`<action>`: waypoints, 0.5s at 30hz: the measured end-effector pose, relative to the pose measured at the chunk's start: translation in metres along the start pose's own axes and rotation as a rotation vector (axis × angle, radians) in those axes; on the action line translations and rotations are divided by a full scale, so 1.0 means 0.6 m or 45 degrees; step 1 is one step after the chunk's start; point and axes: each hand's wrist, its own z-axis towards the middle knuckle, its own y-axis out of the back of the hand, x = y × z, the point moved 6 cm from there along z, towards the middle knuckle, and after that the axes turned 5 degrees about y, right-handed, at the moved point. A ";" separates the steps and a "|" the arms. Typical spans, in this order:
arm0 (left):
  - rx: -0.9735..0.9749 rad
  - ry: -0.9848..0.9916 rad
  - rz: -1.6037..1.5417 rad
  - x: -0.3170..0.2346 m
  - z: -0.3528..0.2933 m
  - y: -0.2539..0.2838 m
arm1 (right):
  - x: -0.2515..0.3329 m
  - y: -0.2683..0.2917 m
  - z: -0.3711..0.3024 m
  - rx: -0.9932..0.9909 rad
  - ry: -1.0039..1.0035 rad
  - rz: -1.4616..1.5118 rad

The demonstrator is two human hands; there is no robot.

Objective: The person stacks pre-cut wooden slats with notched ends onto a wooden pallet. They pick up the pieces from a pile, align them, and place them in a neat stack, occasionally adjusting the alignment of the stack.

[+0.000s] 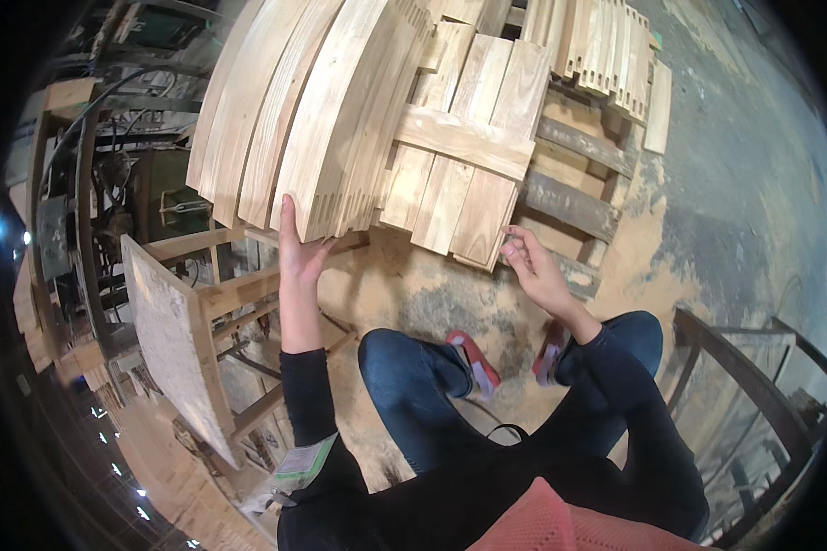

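Observation:
A thick row of pale wooden boards point(308, 138), with slots cut along their ends, stands upper left of centre. Against its near end is my left hand point(303, 262), thumb along one board's face and fingers partly hidden under the end. To the right lies a flat stack of shorter boards point(443, 207), crossed by a single wooden slat point(466, 140). My right hand point(535, 269) is beside that stack's near right corner, fingers curled and thumb pressed to them. Whatever is in that pinch is too small or hidden to make out.
Beneath the stacks, a wooden pallet point(574, 204) shows its dark slats. More slotted boards point(606, 55) lie at the far right. A worn wooden stand point(179, 340) is close on the left, a dark metal frame point(753, 386) on the right. Sawdust covers the floor point(639, 257).

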 end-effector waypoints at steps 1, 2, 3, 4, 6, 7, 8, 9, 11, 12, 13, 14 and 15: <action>0.060 0.015 -0.018 -0.003 0.002 0.003 | -0.008 0.001 0.013 -0.004 0.053 -0.051; 0.099 -0.017 -0.035 -0.007 0.005 0.006 | -0.016 -0.001 0.024 -0.012 0.099 -0.093; 0.126 -0.036 -0.054 -0.007 0.004 0.013 | -0.012 -0.008 0.032 -0.007 0.134 -0.041; 0.157 -0.052 -0.072 -0.007 0.005 0.015 | -0.006 -0.009 0.041 0.004 0.171 -0.064; 0.190 -0.074 -0.060 -0.012 0.003 0.024 | 0.013 -0.015 0.046 0.038 0.233 -0.105; 0.172 -0.067 -0.044 -0.016 0.002 0.028 | 0.026 -0.019 0.045 0.015 0.315 -0.109; 0.160 -0.046 -0.035 -0.013 0.004 0.032 | 0.027 -0.020 0.041 0.014 0.336 -0.127; 0.174 -0.026 -0.069 -0.016 0.004 0.033 | 0.032 -0.020 0.043 0.015 0.370 -0.141; 0.133 -0.009 -0.080 -0.017 0.002 0.037 | 0.034 -0.020 0.050 0.050 0.373 -0.190; 0.135 0.008 -0.081 -0.014 0.002 0.027 | 0.021 -0.008 0.052 0.006 0.376 -0.170; 0.156 0.090 -0.153 -0.006 -0.001 0.017 | 0.008 0.000 0.053 -0.039 0.379 -0.149; 0.128 0.098 -0.183 -0.004 -0.004 0.019 | 0.002 0.002 0.053 -0.071 0.384 -0.120; 0.103 0.106 -0.212 -0.003 -0.006 0.020 | -0.008 0.007 0.054 -0.079 0.329 -0.141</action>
